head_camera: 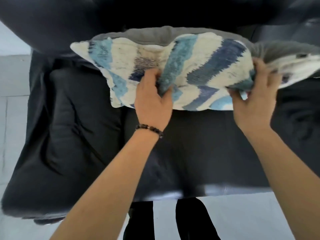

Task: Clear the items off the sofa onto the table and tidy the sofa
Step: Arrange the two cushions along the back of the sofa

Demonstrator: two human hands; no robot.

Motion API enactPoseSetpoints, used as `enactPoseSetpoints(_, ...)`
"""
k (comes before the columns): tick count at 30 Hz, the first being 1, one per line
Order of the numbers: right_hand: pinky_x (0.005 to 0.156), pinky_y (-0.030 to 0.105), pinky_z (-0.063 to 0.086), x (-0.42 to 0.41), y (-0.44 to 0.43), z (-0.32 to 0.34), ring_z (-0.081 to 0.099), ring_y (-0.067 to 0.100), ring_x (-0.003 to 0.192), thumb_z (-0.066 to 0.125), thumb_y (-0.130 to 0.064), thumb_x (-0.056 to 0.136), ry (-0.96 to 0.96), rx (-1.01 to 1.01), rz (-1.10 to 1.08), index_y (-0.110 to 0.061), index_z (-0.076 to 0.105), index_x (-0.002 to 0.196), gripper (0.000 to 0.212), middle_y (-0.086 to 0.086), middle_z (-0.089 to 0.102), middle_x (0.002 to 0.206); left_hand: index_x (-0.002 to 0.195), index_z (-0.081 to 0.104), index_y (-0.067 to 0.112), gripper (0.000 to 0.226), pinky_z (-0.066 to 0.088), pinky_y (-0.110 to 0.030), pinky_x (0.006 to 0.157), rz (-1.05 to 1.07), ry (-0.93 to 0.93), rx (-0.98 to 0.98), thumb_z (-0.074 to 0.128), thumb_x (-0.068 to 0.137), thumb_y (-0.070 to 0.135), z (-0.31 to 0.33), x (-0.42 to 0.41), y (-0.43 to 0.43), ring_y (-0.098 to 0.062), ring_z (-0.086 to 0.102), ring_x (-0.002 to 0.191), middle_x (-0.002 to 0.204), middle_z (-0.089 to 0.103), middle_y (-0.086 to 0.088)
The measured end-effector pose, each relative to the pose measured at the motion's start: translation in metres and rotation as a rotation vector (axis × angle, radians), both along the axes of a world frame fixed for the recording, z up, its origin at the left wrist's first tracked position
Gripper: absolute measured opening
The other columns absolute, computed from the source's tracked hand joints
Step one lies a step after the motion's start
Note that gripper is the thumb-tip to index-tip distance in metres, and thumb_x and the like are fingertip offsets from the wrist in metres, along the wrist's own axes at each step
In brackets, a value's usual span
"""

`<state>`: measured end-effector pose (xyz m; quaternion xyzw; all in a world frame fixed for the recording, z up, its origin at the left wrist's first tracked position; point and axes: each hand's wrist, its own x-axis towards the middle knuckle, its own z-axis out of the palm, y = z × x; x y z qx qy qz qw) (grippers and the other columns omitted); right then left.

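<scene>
We observe the zigzag cushion (173,66), cream with light-blue and navy bands, lying across the back of the black leather sofa (199,153) seat, against the backrest. A grey cushion (150,34) sits directly behind it, touching; a second patterned cushion (294,66) shows at the right edge, partly cut off. Our left hand (153,101), with a beaded bracelet (149,129) at the wrist, bunches the cover near the cushion's front middle, fingers curled closed into the fabric. Our right hand (254,97) grips the cushion's right front corner, fingers wrapped over the top, thumb underneath. Pale floor tiles (12,118) are visible left of the sofa.
</scene>
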<state>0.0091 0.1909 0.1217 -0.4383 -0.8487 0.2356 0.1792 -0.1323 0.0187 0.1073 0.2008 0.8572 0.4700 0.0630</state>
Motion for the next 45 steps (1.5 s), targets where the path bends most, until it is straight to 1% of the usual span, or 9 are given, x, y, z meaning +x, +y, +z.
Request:
enactPoseSetpoints(5, 0.105, 0.047, 0.044, -0.024, 0.022, -0.033, 0.031, 0.031, 0.141, 0.067, -0.022, 0.092, -0.186, -0.062, 0.289, -0.024, -0.001, 0.159, 0.095, 0.020, -0.003, 0.160, 0.150, 0.029, 0.020, 0.073, 0.031, -0.051, 0.106, -0.102, 0.156, -0.513, 0.064, 0.087, 0.032, -0.018, -0.036, -0.014, -0.043, 0.029, 0.132, 0.147, 0.026, -0.022)
enactPoseSetpoints(9, 0.098, 0.043, 0.050, -0.031, 0.025, -0.038, 0.029, 0.029, 0.145, 0.059, -0.026, 0.097, -0.135, -0.084, 0.230, -0.027, -0.004, 0.158, 0.088, 0.017, -0.020, 0.161, 0.155, 0.017, 0.023, 0.074, 0.020, -0.062, 0.109, -0.115, 0.494, -0.678, 0.049, 0.091, 0.041, -0.008, -0.077, -0.016, -0.049, 0.010, 0.144, 0.158, 0.010, -0.027)
enactPoseSetpoints(12, 0.099, 0.050, 0.048, -0.035, 0.028, -0.039, 0.030, 0.036, 0.143, 0.059, -0.043, 0.095, -0.191, -0.051, 0.241, -0.030, -0.003, 0.158, 0.090, 0.017, -0.019, 0.162, 0.155, 0.007, 0.030, 0.082, 0.019, -0.069, 0.108, -0.156, 0.478, -0.761, 0.048, 0.089, 0.056, -0.006, -0.118, -0.010, -0.048, 0.002, 0.146, 0.160, 0.004, -0.023)
enactPoseSetpoints(22, 0.103, 0.051, 0.042, -0.083, 0.053, -0.060, 0.012, 0.048, 0.144, 0.060, -0.078, 0.075, -0.563, 0.031, 0.279, -0.039, -0.010, 0.155, 0.114, 0.016, -0.020, 0.163, 0.151, 0.021, 0.021, 0.075, 0.028, -0.064, 0.109, -0.223, 0.288, -0.864, 0.044, 0.093, 0.062, -0.053, -0.132, -0.007, -0.054, 0.011, 0.140, 0.149, 0.024, -0.031)
enactPoseSetpoints(31, 0.103, 0.046, 0.045, -0.054, 0.027, -0.082, 0.019, 0.036, 0.148, 0.060, -0.067, 0.082, -0.250, 0.074, 0.128, -0.024, 0.010, 0.158, 0.101, 0.019, 0.002, 0.163, 0.129, 0.041, 0.013, 0.045, 0.046, -0.050, 0.089, -0.109, 0.585, -0.634, 0.045, 0.094, 0.041, -0.023, -0.136, 0.002, -0.048, 0.029, 0.137, 0.144, 0.033, -0.030)
enactPoseSetpoints(35, 0.105, 0.048, 0.046, -0.050, 0.008, -0.090, 0.013, 0.031, 0.151, 0.065, -0.052, 0.087, -0.080, 0.023, 0.113, -0.016, 0.009, 0.158, 0.098, 0.025, -0.008, 0.162, 0.151, 0.026, 0.010, 0.083, 0.028, -0.044, 0.112, 0.175, 0.390, -0.544, 0.049, 0.089, 0.060, -0.027, -0.117, 0.005, -0.042, 0.023, 0.142, 0.153, 0.020, -0.028)
enactPoseSetpoints(39, 0.121, 0.053, 0.015, -0.045, -0.023, -0.102, -0.004, 0.037, 0.151, 0.074, -0.059, 0.076, -0.063, -0.306, -0.273, -0.018, -0.011, 0.157, 0.125, 0.022, -0.025, 0.159, 0.155, -0.001, 0.024, 0.109, 0.020, -0.051, 0.116, 0.582, -0.478, -0.117, 0.058, 0.078, 0.071, -0.060, -0.064, -0.008, -0.034, 0.012, 0.146, 0.161, -0.003, -0.014)
enactPoseSetpoints(42, 0.122, 0.045, 0.016, -0.041, -0.022, -0.112, 0.001, 0.027, 0.153, 0.073, -0.064, 0.074, -0.021, -0.717, -0.400, -0.027, -0.022, 0.154, 0.129, 0.009, -0.023, 0.163, 0.151, -0.019, 0.032, 0.110, 0.018, -0.050, 0.119, 0.361, -0.755, -0.069, 0.044, 0.077, 0.082, -0.094, -0.052, -0.026, -0.023, 0.009, 0.150, 0.164, -0.007, 0.003)
enactPoseSetpoints(45, 0.123, 0.042, 0.018, -0.033, -0.012, -0.122, 0.008, 0.021, 0.153, 0.066, -0.069, 0.077, -0.079, -0.744, -0.239, -0.026, -0.019, 0.155, 0.123, 0.002, -0.002, 0.167, 0.147, -0.027, 0.032, 0.112, 0.023, -0.047, 0.119, 0.184, -0.804, -0.117, 0.042, 0.075, 0.082, -0.103, -0.060, -0.035, -0.018, 0.015, 0.149, 0.164, -0.001, 0.007)
